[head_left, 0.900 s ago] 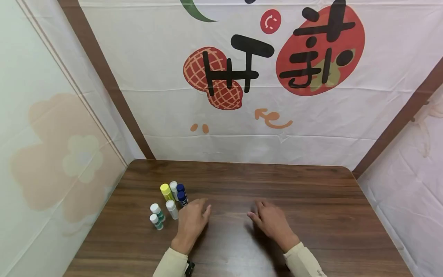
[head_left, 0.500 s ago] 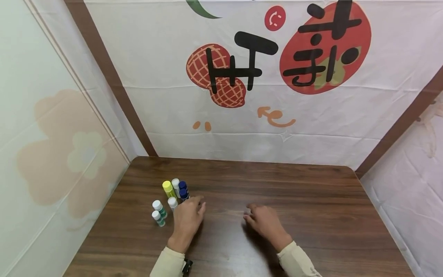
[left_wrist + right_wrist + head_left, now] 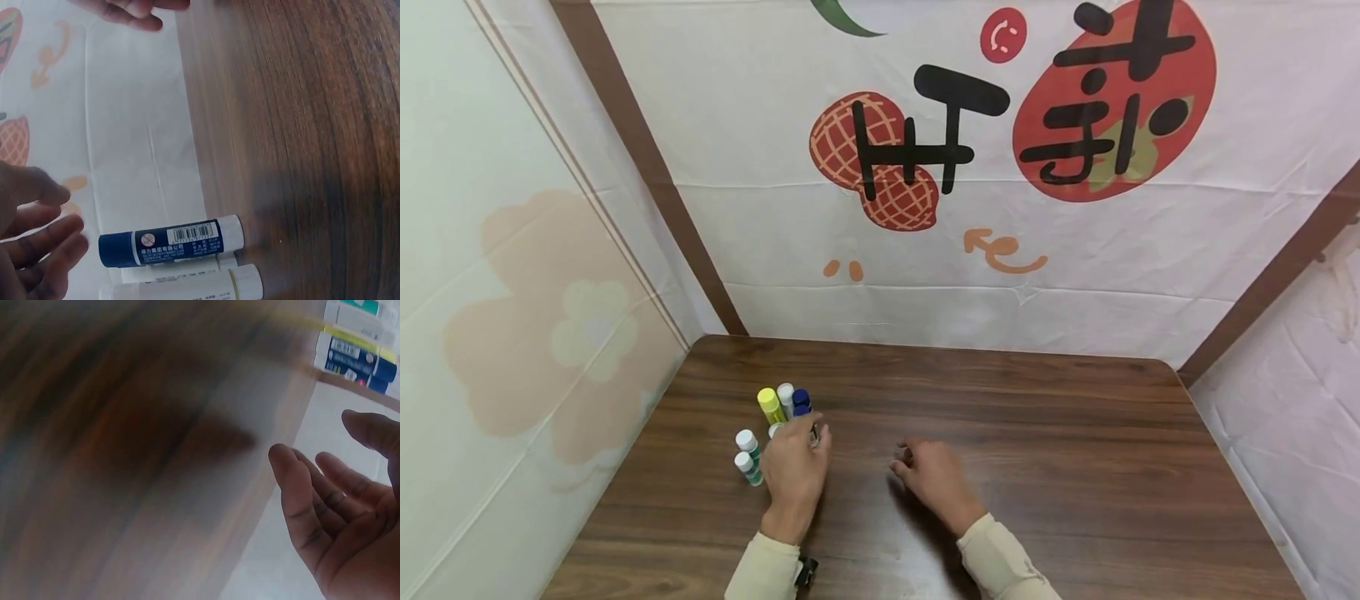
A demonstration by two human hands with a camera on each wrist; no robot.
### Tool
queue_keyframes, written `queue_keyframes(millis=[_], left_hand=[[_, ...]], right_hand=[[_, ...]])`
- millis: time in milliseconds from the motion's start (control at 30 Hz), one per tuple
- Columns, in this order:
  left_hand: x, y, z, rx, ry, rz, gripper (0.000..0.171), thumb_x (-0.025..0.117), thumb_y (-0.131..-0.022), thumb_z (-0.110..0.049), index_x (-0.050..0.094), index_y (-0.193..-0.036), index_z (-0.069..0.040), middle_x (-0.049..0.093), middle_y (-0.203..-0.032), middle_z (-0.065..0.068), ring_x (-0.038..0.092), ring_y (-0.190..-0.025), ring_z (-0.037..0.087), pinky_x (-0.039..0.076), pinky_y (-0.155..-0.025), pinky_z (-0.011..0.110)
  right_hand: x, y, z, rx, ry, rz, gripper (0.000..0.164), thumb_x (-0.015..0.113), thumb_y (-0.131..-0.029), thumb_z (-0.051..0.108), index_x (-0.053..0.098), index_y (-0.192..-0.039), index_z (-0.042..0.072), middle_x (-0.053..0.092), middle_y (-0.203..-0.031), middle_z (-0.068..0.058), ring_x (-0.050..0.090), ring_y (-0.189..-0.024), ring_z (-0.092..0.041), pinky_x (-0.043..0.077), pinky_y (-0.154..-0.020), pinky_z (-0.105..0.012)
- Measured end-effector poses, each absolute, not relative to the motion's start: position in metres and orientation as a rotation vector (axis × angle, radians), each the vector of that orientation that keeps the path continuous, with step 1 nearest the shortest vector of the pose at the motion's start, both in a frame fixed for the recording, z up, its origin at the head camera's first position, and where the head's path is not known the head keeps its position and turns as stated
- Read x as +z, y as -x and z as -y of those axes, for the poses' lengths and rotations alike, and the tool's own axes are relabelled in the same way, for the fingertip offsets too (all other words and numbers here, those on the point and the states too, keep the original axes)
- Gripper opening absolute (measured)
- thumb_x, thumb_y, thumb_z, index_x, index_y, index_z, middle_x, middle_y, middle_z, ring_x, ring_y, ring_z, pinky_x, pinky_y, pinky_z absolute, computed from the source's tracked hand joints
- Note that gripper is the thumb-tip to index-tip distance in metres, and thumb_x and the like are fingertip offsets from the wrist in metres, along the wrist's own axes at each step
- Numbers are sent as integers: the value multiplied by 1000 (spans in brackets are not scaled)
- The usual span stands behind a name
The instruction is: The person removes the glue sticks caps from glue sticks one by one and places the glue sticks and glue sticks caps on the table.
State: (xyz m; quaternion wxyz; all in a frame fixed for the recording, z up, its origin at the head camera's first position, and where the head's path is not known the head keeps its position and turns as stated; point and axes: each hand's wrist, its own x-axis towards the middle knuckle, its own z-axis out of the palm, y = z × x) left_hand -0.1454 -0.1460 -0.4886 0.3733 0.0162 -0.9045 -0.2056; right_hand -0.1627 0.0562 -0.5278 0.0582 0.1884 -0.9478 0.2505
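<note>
In the head view my left hand (image 3: 793,465) hovers over the near side of a group of upright glue sticks, hiding part of it. Two have navy caps; the rear navy glue stick (image 3: 802,400) shows past the fingers. In the left wrist view the loosely bent fingers are apart from the top of a navy-and-white glue stick (image 3: 172,241), with a white glue stick (image 3: 187,286) beside it. My right hand (image 3: 934,482) is over the table's middle, its fingers loosely curved around nothing.
A yellow glue stick (image 3: 770,405) and a white-capped one (image 3: 786,395) stand at the back of the group. Two smaller white-capped sticks with green labels (image 3: 748,468) stand left of my left hand. The brown wooden table (image 3: 1060,433) meets a printed white cloth (image 3: 760,233) behind.
My left hand has moved slightly left, further over the glue sticks, covering more of them. My right hand has shifted left toward it. The head view has tilted a little.
</note>
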Motion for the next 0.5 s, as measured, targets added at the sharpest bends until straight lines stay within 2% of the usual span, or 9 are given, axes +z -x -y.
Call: queue_keyframes(millis=[133, 267, 367, 500], left_hand=[[-488, 148, 147, -533, -66, 2244, 20, 74, -67, -10, 69, -86, -7, 66, -87, 9, 56, -77, 30, 39, -68, 45], [-487, 151, 147, -551, -67, 2248, 28, 77, -65, -9, 68, -90, -4, 61, -104, 15, 50, -95, 34, 30, -81, 51], [-489, 153, 147, -552, -74, 2270, 31, 78, -64, -9, 67, -93, -4, 58, -110, 18, 48, -101, 35, 28, -85, 53], [-491, 156, 146, -520, -94, 2305, 28, 75, -67, -8, 67, -94, -3, 57, -110, 18, 50, -100, 35, 29, -87, 53]], right_hand=[[-531, 163, -43, 884, -556, 2848, 41, 69, -77, 33, 62, -109, 7, 66, -83, 0, 59, -68, -9, 49, -61, -29], [-532, 164, -29, 939, -509, 2839, 53, 72, -74, 34, 57, -117, 8, 63, -103, -7, 61, -88, -18, 49, -73, -34], [-534, 165, -17, 916, -494, 2822, 59, 73, -72, 37, 54, -120, 8, 60, -111, -9, 58, -99, -22, 47, -80, -36], [-535, 166, 1, 914, -524, 2802, 65, 74, -70, 38, 52, -122, 7, 59, -114, -9, 57, -100, -23, 47, -81, -35]])
